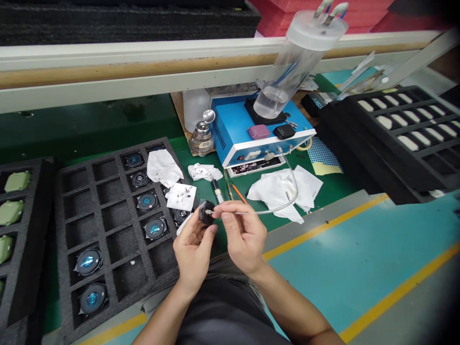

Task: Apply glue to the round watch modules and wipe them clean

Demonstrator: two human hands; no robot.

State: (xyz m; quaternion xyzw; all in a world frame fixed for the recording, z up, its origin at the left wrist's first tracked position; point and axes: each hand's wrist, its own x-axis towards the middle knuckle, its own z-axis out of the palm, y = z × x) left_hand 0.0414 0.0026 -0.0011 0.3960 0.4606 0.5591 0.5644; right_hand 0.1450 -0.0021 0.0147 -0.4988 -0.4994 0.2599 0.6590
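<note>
My left hand (193, 249) is closed around a small round black watch body (206, 211), holding it up near the table's front edge. My right hand (241, 235) pinches a thin needle-tipped tool (230, 212) whose tip touches the watch body. A clear tube (287, 199) runs from the tool up to the blue machine (251, 132).
A black foam tray (108, 230) with several round watch bodies lies to the left. Another black tray (402, 139) stands at the right. White wipes (283, 191), a glass bottle (201, 139) and a clear cylinder (298, 57) sit beyond my hands. A tray edge with green parts (16, 182) is far left.
</note>
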